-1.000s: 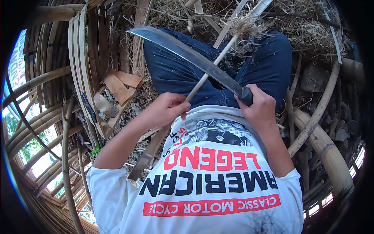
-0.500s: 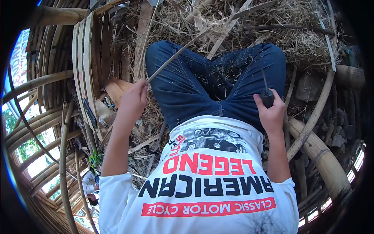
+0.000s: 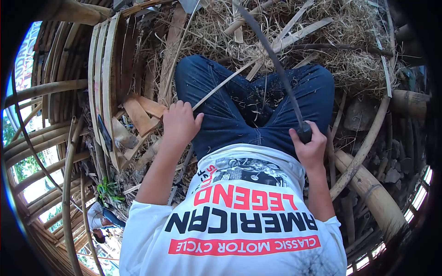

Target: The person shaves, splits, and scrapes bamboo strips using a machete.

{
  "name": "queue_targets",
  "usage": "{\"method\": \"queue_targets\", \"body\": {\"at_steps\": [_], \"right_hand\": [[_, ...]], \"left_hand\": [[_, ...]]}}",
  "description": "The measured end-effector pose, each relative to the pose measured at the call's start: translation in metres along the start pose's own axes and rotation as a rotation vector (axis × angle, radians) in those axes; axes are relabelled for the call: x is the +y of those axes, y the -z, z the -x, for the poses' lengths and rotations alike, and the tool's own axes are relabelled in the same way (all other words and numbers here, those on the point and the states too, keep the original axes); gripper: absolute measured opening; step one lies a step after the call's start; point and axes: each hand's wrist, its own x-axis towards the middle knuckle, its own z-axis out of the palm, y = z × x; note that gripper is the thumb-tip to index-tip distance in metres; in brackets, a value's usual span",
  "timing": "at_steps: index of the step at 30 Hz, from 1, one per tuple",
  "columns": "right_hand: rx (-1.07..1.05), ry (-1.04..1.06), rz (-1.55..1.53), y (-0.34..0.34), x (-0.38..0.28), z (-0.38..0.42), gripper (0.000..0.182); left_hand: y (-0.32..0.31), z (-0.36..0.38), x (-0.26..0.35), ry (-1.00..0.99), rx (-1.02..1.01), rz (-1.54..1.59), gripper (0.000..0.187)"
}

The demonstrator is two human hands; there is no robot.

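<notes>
The dark handle (image 3: 304, 132) of a long blade is gripped in my right hand (image 3: 313, 145), over the thigh of the blue jeans (image 3: 308, 87). Its narrow dark blade (image 3: 282, 71) rises from the fist toward the top middle of the view. At the other knee is my left hand (image 3: 180, 123), with its fingers curled and its thumb somewhat apart. A thin pale strip (image 3: 223, 86) runs from between that thumb and fingers across the lap. Its lower end is hidden at the hand. Fine shavings lie on the jeans.
Curly shavings (image 3: 350, 69) and split pieces cover the ground ahead. Pale slats (image 3: 108, 69) and wood blocks (image 3: 138, 112) are on the left. A thick bamboo pole (image 3: 375, 198) lies at the right. Beyond the bamboo lattice (image 3: 46, 138), at lower left, is another person (image 3: 99, 216).
The blade has swung up into full view in my right hand. My left hand has moved right and slightly down, its thumb now farther from the fingers, and the strip lies lower across the lap.
</notes>
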Motion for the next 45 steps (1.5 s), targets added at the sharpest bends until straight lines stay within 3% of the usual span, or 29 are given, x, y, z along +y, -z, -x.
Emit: {"method": "queue_targets", "body": {"at_steps": [2, 7, 11, 16, 18, 21, 39, 45], "right_hand": [[-0.03, 0.025, 0.021, -0.002, -0.004, 0.0, 0.029], [-0.058, 0.047, 0.037, -0.006, -0.005, 0.002, 0.029], [-0.055, 0.045, 0.044, -0.008, -0.005, 0.0, 0.029], [-0.04, 0.033, 0.027, -0.005, -0.005, -0.001, 0.029], [-0.039, -0.002, 0.017, -0.004, -0.006, 0.0, 0.029], [-0.03, 0.001, 0.017, -0.004, -0.006, -0.001, 0.029], [-0.088, 0.026, 0.052, -0.009, -0.009, 0.002, 0.029], [-0.108, 0.056, 0.053, -0.004, -0.009, 0.004, 0.028]], "left_hand": [[-0.002, -0.006, 0.002, 0.0, 0.002, -0.036, 0.032], [-0.004, -0.023, -0.001, -0.02, 0.054, 0.298, 0.028], [-0.018, -0.035, 0.02, -0.138, 0.299, 0.302, 0.023], [-0.028, -0.05, 0.033, -0.178, 0.294, 0.331, 0.013], [-0.024, -0.05, 0.035, -0.145, 0.162, 0.613, 0.014], [-0.012, -0.043, 0.041, -0.092, 0.167, 0.751, 0.019], [-0.025, -0.033, 0.016, -0.045, -0.163, 1.063, 0.035], [-0.02, -0.033, 0.016, 0.002, -0.173, 0.92, 0.048]]}}
